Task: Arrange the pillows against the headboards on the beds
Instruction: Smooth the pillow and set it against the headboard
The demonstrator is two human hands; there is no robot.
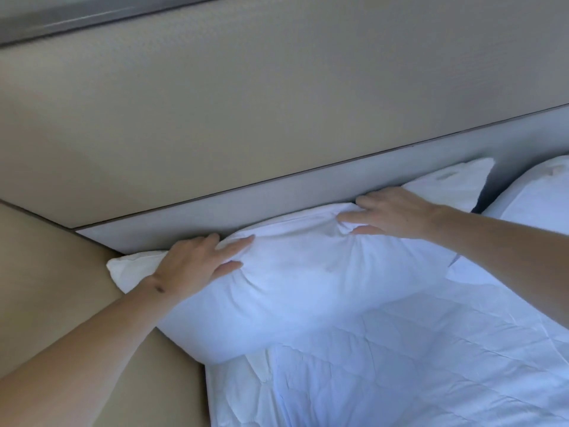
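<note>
Forearms: both of mine reach in from the lower corners, nearest the camera, toward the top of the bed.
Left grip: my left hand (197, 260) lies on the upper left part of the pillow (292, 288), fingers fairly straight and spread, thumb below; it presses flat and does not clench.
Right grip: my right hand (391, 214) rests on the pillow's top edge further right, fingers extended, with the cover puckered in small folds under the fingertips; pressing, not pinching, as far as I can see.
Pillow place: it lies along the headboard (277, 198), top edge touching it, left corner sticking out past the mattress side toward the wall panel (61, 288).
Feel: I judge it light, soft and springy; it dents under my palms and should puff back when released.
Cover: smooth white cloth, loose over the filling, likely to slide and bunch if I drag it.
Where to hold: corners or the two short ends for lifting or shifting; flat palms on the top edge for pushing it back.
Fragility: none that I can see; firm patting should do no harm.
Quilt: white quilt (400, 365) below, pillow's lower edge lying on it.
Neighbours: second pillow (452, 189) behind my right hand against the headboard; third pillow (542, 192) at the right edge.
</note>
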